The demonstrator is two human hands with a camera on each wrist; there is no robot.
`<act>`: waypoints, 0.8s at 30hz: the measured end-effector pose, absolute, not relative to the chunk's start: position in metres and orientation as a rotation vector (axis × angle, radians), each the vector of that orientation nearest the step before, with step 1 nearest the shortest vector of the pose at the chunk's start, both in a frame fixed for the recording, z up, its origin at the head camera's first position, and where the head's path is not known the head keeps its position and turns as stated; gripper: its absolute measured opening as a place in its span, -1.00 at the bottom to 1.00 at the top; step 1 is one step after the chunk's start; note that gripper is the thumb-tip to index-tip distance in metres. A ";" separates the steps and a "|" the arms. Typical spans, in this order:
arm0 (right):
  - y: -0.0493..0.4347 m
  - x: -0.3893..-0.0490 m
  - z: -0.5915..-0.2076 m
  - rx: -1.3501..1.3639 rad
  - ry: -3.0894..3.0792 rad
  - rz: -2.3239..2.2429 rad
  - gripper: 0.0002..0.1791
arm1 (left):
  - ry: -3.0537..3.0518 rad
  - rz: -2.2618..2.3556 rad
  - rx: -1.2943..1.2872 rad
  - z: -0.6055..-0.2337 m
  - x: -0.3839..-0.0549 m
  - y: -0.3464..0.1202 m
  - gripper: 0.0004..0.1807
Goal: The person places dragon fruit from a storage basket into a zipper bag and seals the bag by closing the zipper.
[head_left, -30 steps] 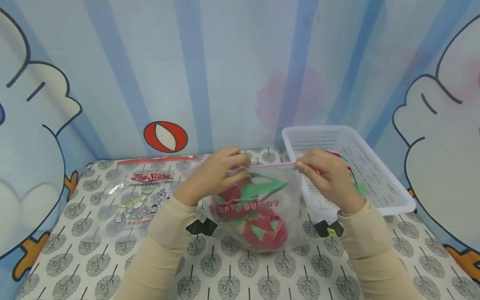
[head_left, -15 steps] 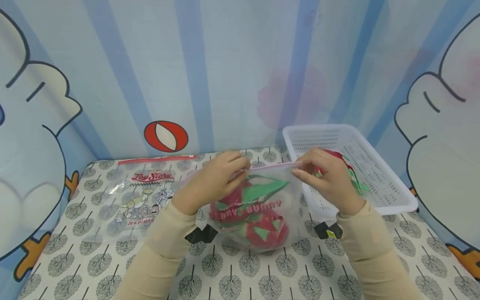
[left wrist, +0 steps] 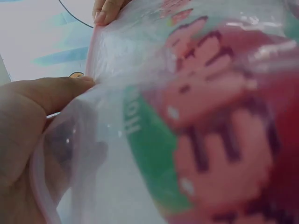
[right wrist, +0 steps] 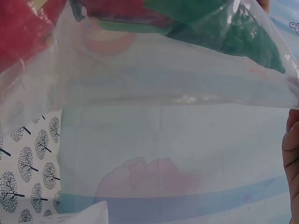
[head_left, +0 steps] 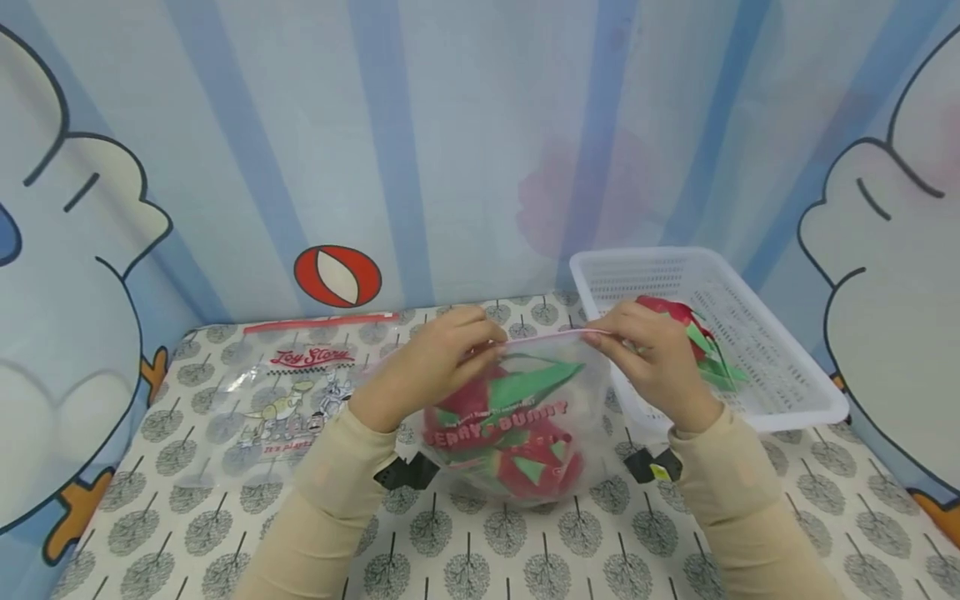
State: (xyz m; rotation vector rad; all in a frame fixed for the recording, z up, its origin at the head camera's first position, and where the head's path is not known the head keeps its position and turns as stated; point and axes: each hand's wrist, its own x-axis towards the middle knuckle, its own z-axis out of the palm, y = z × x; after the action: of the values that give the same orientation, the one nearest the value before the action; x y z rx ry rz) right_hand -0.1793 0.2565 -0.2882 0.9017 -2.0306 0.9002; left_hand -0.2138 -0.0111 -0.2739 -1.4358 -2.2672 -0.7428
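Observation:
A clear zip bag [head_left: 495,425] with pink "Berry Bunny" lettering is held up above the table. Inside it sit red and green items [head_left: 540,471], blurred by the plastic; their kind cannot be told. My left hand [head_left: 438,362] pinches the bag's pink-edged top at its left part. At the right end of that edge, my right hand [head_left: 652,358] pinches the strip between thumb and fingers. In the left wrist view the plastic by the left hand [left wrist: 28,126] bows apart, while farther along, the right fingers [left wrist: 107,11] hold the pink edge.
Behind the right hand stands a white perforated basket [head_left: 795,392] with a red and green item [head_left: 693,337] in it. A flat clear "Toy Story" bag [head_left: 300,400] with a red top strip lies left. A cartoon-printed curtain [head_left: 480,150] rises behind the tree-patterned tablecloth [head_left: 480,542].
The right thumb, lifted slightly off the strip half a second ago, now presses on it again. The left hand keeps its hold, and the bag stays nearly in place. The view has shifted slightly.

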 end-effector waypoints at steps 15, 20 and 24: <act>0.258 -0.184 -0.295 0.924 -1.990 0.861 -0.55 | -2.196 -0.664 -1.370 -0.283 -0.218 -0.015 -0.96; 0.258 -0.184 -0.299 0.936 -1.995 0.850 -0.56 | -2.168 -0.639 -1.343 -0.287 -0.218 -0.014 -0.97; 0.259 -0.184 -0.301 0.944 -1.977 0.836 -0.57 | -2.147 -0.614 -1.340 -0.288 -0.219 -0.015 -0.97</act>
State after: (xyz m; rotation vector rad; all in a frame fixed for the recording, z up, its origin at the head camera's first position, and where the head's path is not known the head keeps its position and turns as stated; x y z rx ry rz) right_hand -0.1840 0.2591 -0.3011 0.9443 -1.9770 0.8363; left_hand -0.2190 -0.0149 -0.2884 -1.3395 -2.1472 -0.6141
